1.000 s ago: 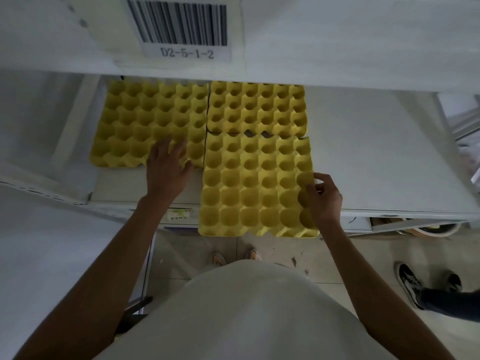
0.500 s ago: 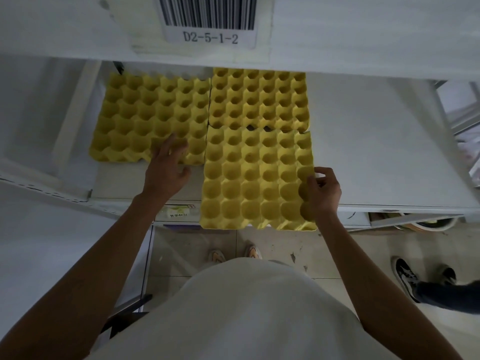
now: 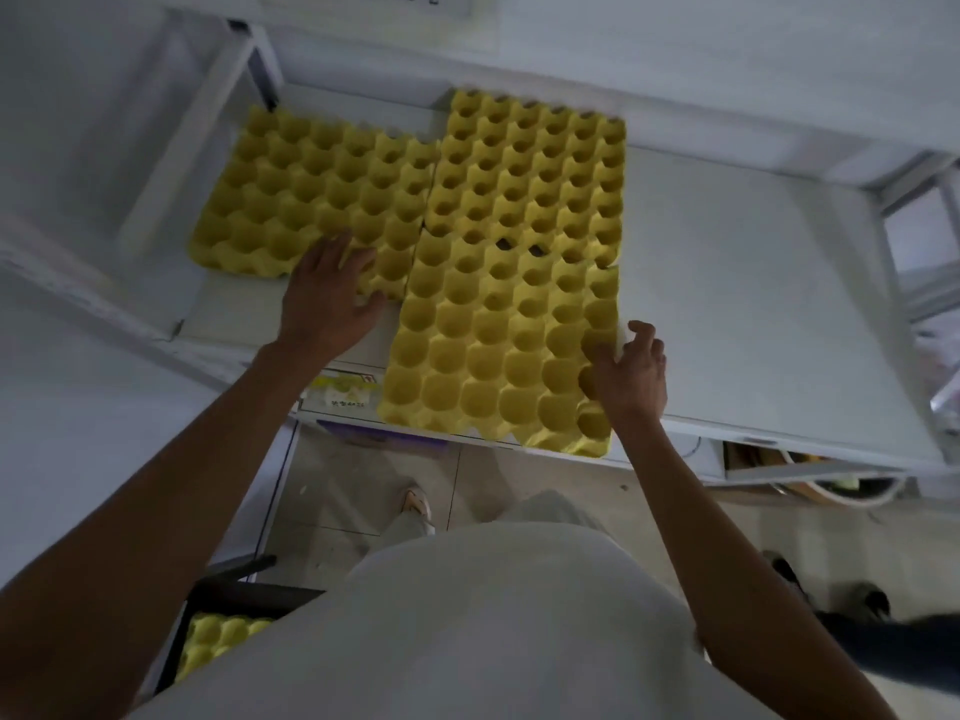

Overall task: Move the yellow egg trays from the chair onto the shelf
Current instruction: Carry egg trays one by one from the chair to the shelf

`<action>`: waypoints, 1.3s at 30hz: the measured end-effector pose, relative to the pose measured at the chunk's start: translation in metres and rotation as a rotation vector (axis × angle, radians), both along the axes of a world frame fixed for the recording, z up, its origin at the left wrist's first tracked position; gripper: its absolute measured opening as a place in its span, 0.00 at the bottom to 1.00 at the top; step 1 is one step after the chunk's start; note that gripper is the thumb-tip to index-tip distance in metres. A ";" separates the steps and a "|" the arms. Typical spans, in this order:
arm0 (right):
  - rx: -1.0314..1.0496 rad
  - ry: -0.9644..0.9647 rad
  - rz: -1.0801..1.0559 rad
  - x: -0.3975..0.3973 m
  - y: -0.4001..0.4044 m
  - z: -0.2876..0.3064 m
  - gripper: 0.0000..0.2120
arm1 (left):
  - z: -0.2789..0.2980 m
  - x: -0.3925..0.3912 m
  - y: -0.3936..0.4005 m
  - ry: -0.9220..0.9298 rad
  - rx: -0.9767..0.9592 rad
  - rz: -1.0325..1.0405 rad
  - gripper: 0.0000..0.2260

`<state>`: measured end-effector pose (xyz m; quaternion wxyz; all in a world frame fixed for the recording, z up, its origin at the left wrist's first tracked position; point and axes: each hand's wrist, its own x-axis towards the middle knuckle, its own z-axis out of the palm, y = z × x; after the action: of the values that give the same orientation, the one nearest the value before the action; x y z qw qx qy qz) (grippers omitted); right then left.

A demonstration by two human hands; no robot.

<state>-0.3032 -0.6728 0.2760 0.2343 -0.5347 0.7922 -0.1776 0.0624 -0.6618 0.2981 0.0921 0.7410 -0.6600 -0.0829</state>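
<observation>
Head view: front egg tray (image 3: 498, 350) partly seated on the shelf (image 3: 753, 283), its near edge overhanging the shelf lip.

Right hand (image 3: 631, 374) grasps the front egg tray at its right rim, fingers curled over the edge cells; left hand (image 3: 327, 298) rests with fingers extended on the left rear tray (image 3: 311, 194). A third tray, the right rear tray (image 3: 535, 168), touches the far edge of the front one. Judged as moulded pulp: light, fairly stiff, rough enough not to slip, but prone to crushing at the rim, so hold at opposite edges with several cells under the fingers. More yellow trays (image 3: 218, 641) lie low at lower left, support unclear. The upper shelf board (image 3: 675, 49) limits headroom; the right half of the shelf lies beside the trays. Another person's shoes (image 3: 862, 605) stand on the floor to the right.
</observation>
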 end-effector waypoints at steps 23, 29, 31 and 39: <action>-0.506 0.119 1.787 -0.088 0.173 -0.020 0.27 | -0.053 -0.333 0.423 0.133 0.212 1.137 0.28; -0.163 0.241 1.953 -0.088 0.259 -0.047 0.27 | -0.060 -0.396 0.515 0.186 0.286 1.323 0.29; -0.093 0.267 2.023 -0.074 0.291 -0.054 0.25 | -0.059 -0.414 0.535 0.243 0.304 1.398 0.27; -0.063 0.272 2.151 -0.008 0.431 -0.035 0.20 | -0.064 -0.419 0.588 0.268 0.377 1.375 0.30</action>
<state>-0.3116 -0.2423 0.2407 0.1634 -0.9702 -0.0772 0.1613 -0.3567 -0.0735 0.2338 0.0741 0.9751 -0.0021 -0.2088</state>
